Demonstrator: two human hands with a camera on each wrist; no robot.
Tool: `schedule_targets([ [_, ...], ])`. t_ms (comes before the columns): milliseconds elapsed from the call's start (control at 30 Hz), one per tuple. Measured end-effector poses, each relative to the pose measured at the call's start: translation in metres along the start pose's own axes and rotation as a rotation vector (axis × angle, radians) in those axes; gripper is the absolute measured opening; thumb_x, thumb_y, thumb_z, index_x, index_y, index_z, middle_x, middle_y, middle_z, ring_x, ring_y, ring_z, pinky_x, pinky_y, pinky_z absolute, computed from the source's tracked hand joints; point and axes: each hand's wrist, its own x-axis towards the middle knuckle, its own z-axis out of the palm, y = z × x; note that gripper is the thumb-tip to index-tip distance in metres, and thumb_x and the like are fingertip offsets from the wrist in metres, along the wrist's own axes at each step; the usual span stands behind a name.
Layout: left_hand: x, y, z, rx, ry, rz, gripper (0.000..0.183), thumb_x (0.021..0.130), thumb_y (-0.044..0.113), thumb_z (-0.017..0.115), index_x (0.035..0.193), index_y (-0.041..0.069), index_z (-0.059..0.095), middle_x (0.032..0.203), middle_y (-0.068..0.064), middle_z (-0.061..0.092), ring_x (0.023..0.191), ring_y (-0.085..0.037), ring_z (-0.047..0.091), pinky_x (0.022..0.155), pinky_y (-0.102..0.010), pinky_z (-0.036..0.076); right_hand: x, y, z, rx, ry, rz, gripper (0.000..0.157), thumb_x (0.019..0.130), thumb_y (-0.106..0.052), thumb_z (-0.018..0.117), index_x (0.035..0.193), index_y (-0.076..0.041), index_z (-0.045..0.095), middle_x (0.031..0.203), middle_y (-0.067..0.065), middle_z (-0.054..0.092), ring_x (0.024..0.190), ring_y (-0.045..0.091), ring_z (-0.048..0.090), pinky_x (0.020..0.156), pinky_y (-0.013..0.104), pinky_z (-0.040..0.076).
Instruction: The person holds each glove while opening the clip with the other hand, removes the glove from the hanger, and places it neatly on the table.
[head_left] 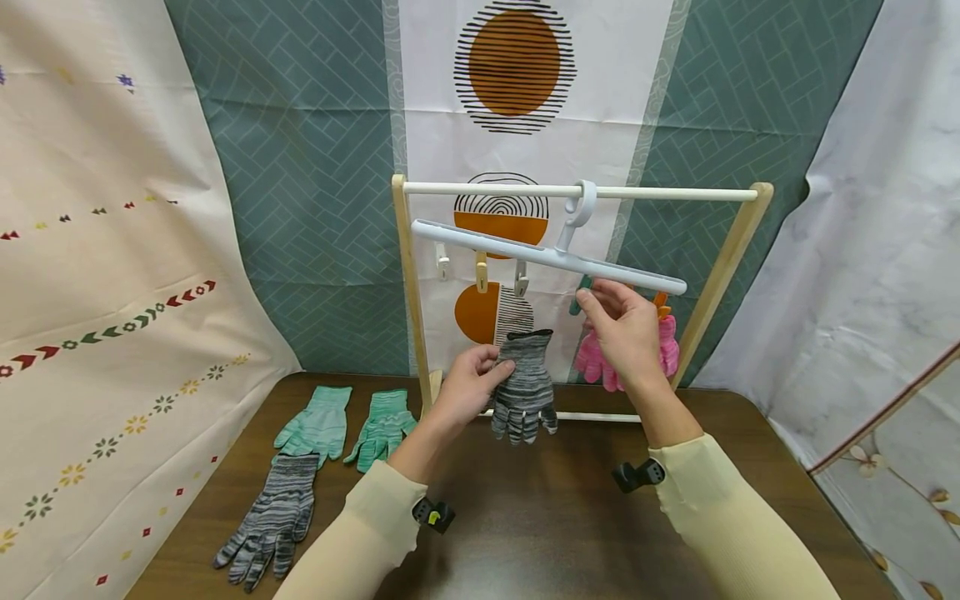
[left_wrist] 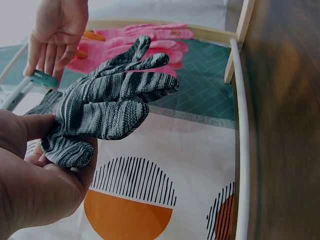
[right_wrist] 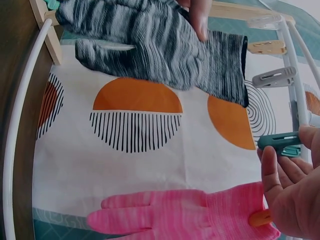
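My left hand [head_left: 467, 382] pinches a grey-and-black striped glove [head_left: 529, 375] near its cuff, fingers dangling downward below the hanger. Under the right half of the tilted white hanger [head_left: 487, 242], my right hand [head_left: 628, 332] grips a green clothespin [right_wrist: 280, 141] between thumb and fingers. The glove's cuff is apart from that clothespin. Pink gloves [right_wrist: 165, 212] hang behind my right hand, held by orange clothespins [right_wrist: 260, 218]. Left of the green one, a white clothespin [head_left: 442, 263], a yellowish wooden clothespin [head_left: 482, 272] and a grey clothespin [head_left: 521, 280] hang with nothing in them.
The hanger hooks over the white rail of a wooden-legged rack [head_left: 720, 279]. On the brown table [head_left: 525, 517] at left lie two mint-green gloves [head_left: 324, 421] and another grey striped glove [head_left: 273, 517]. A patterned cloth [head_left: 300, 167] hangs behind the rack.
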Motion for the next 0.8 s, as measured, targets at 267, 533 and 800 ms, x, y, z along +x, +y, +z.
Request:
schedule_targets([
  [267,-0.014,-0.007,-0.012,-0.031,0.015,-0.018,0.021,0.108,0.010,0.062,0.124,-0.004,0.067,0.105,-0.015,0.077,0.091,-0.020,0.071,0.085,-0.034,0.058,-0.001,0.001,0.002,0.045,-0.025,0.005,0.051,0.102,-0.030,0.075,0.139,0.004,0.065,0.124,0.020,0.073,0.080,0.010,0.073,0.072,0.024,0.061],
  [533,-0.027,-0.011,-0.022,0.031,0.042,-0.040,0.017,0.108,0.014,0.064,0.118,0.000,0.069,0.095,-0.009,0.075,0.085,-0.021,0.064,0.080,-0.033,0.052,-0.001,0.003,0.002,0.102,-0.022,-0.001,0.051,0.102,-0.026,0.076,0.140,0.005,0.063,0.124,0.023,0.072,0.080,0.011,0.072,0.071,0.025,0.061],
  [800,-0.037,-0.016,-0.030,0.084,0.080,-0.031,0.017,0.107,0.013,0.066,0.116,-0.001,0.069,0.090,-0.008,0.074,0.082,-0.019,0.061,0.079,-0.032,0.049,-0.002,0.003,0.000,0.090,-0.017,0.001,0.054,0.102,-0.028,0.075,0.143,0.004,0.062,0.128,0.022,0.071,0.080,0.011,0.072,0.072,0.025,0.061],
])
